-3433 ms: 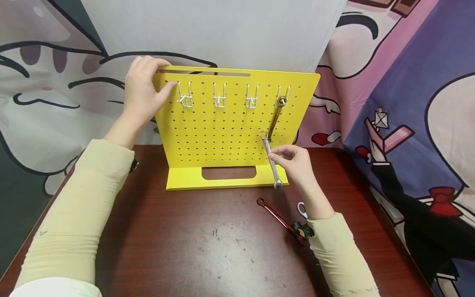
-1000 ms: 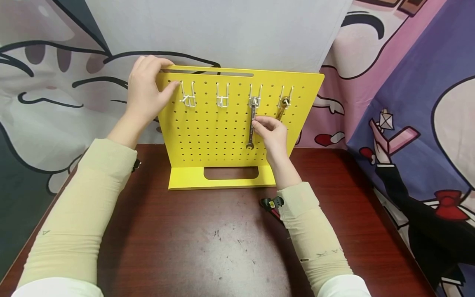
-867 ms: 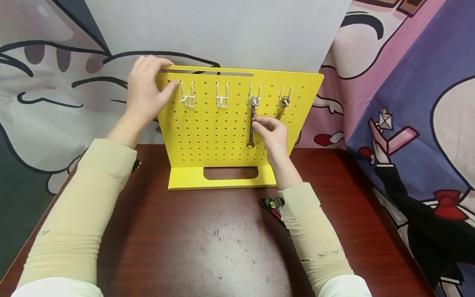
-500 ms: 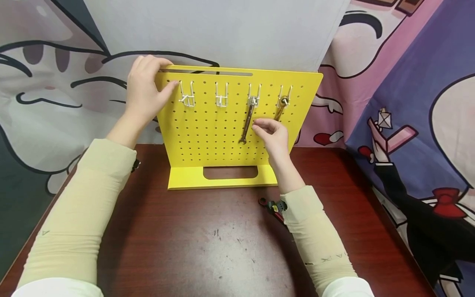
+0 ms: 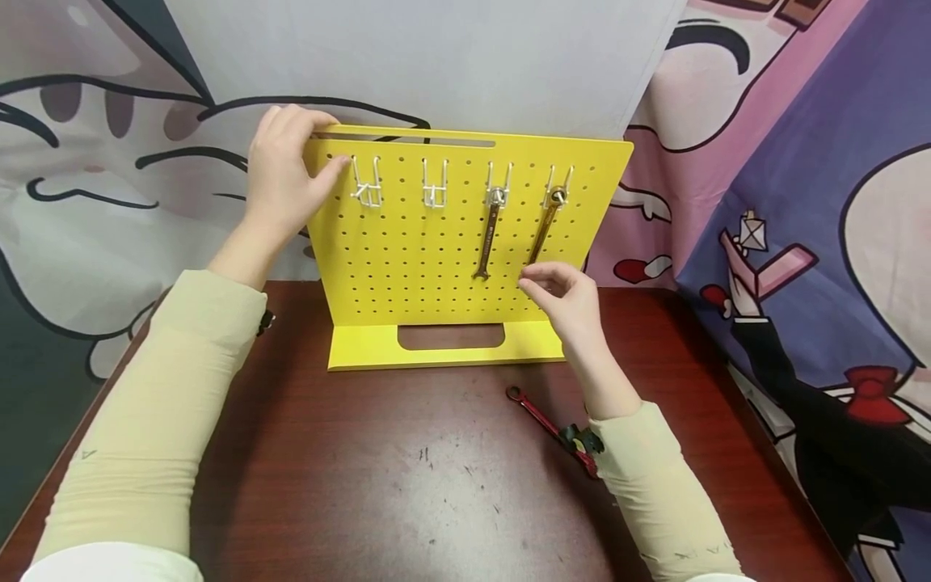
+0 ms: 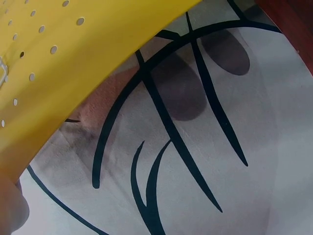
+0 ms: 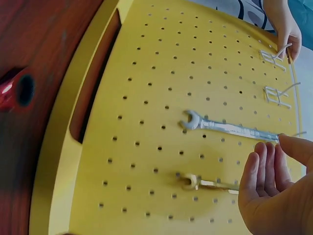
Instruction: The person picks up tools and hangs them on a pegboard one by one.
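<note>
A yellow pegboard (image 5: 407, 279) stands upright on the table. My left hand (image 5: 287, 166) grips its top left corner, thumb on the front face and fingers over the top edge. Four-sided white wire hooks line the upper board. From the third hook from the left hangs a silver combination wrench (image 5: 487, 238), open end down. A gold combination wrench (image 5: 544, 230) hangs from the rightmost hook. My right hand (image 5: 570, 303) is beside the gold wrench's lower end, holding nothing; whether it touches that wrench I cannot tell. In the right wrist view the fingers (image 7: 264, 169) are loosely bent.
A red ratcheting wrench (image 5: 538, 416) lies on the brown table (image 5: 378, 469) in front of the board, partly behind the dark strap (image 5: 582, 440) at my right wrist. The two left hooks (image 5: 434, 194) carry nothing. Printed cloth (image 5: 785, 202) hangs behind and to the right.
My right hand brought the silver wrench to the third hook and let go of it. The wrench swung a little; the hand then moved down and right. The left hand stays put.
</note>
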Tool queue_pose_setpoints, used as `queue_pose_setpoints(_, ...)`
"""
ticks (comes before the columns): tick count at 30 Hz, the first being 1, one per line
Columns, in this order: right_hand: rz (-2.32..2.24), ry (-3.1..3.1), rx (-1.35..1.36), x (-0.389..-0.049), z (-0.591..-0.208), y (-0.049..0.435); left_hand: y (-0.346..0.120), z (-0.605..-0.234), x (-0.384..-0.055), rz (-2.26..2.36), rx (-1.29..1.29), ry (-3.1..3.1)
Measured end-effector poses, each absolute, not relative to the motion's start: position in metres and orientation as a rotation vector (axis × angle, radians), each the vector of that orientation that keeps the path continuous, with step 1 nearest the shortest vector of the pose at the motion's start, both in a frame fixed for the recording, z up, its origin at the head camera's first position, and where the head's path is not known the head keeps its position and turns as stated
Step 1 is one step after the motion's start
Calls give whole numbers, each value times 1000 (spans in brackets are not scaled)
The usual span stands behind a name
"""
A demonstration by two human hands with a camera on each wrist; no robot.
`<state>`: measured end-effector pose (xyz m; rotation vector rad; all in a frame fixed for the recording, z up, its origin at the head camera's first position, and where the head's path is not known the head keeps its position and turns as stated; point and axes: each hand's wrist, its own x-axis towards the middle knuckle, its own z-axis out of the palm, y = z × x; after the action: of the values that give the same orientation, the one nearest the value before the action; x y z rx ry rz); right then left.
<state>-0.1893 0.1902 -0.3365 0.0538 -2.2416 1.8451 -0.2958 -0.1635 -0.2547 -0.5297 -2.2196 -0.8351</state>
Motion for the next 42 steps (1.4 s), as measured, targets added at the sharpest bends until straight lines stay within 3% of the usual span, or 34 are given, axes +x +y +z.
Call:
queue_pose_setpoints(29, 1282, -2649, -139, -103, -383, 295, -165, -254, -292, -837, -530, -2221)
queue_pose_setpoints(42, 1177, -2736, -71, -74, -404, 321, -164, -254, -295, -833, -543, -2219)
